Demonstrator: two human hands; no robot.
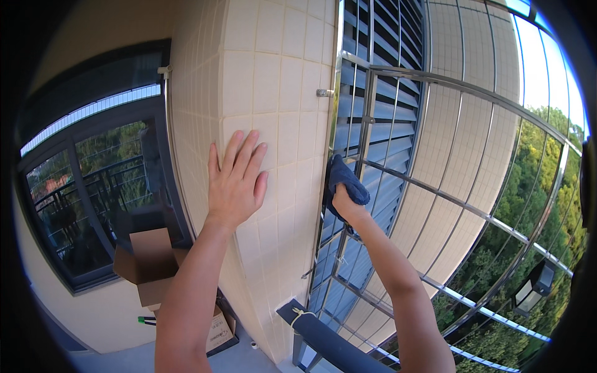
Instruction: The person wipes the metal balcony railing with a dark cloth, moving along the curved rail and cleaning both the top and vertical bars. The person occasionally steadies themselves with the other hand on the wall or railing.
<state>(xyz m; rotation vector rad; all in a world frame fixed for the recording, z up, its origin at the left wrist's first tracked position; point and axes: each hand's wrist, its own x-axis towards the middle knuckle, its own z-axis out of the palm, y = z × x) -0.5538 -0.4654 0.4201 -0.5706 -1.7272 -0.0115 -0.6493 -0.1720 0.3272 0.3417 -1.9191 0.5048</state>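
My left hand (237, 179) lies flat, fingers spread, against the corner of a beige tiled wall (291, 126). In my right hand (347, 203) is a bunched dark blue cloth (349, 182). The cloth covers part of the upright of a stainless steel window grille (335, 107), right beside the tiled wall. My right fingers are mostly hidden by the cloth. Behind the grille are grey-blue louvre slats (392, 135).
Below my hands runs a dark railing (326, 333) with a yellow cord (301, 314) tied around it. Open cardboard boxes (158, 268) stand at lower left under a dark-framed window (112, 177). A lamp (534, 286) hangs by the grille at right, with trees beyond.
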